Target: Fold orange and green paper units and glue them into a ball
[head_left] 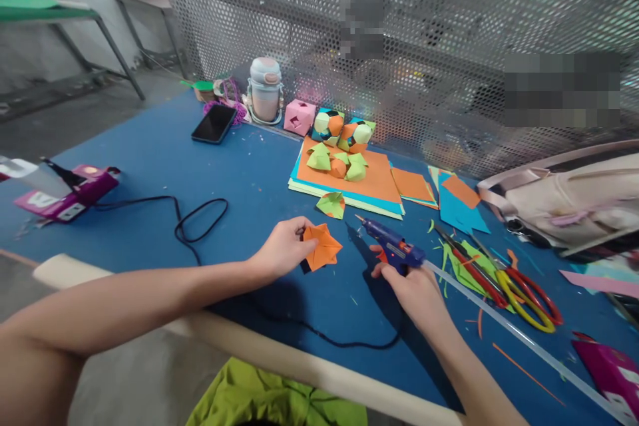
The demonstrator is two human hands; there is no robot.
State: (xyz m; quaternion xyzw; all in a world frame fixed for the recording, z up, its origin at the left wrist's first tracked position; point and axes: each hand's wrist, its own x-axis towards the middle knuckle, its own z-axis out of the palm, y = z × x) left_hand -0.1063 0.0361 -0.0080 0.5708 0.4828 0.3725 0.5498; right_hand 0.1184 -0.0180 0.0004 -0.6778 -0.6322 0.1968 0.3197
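Between the thumb and fingers of my left hand (285,249) is a folded orange paper star (324,247), held just above the blue table. My right hand (414,289) is wrapped round the handle of a blue hot glue gun (392,241), its nozzle pointing up and left. A long clear glue stick (509,326) sticks out of the gun's back end. Just beyond the star lies a folded green and orange paper piece (331,205). Farther back, green folded pieces (319,156) and an orange one (339,166) rest on a stack of coloured paper (379,176).
Pliers and scissors (529,299) lie at the right among paper scraps. A black cord (344,344) runs along the table to a purple power strip (80,193). A phone (214,124), a bottle (265,90) and a pink paper cube (299,117) stand at the back; a bag (589,193) sits far right.
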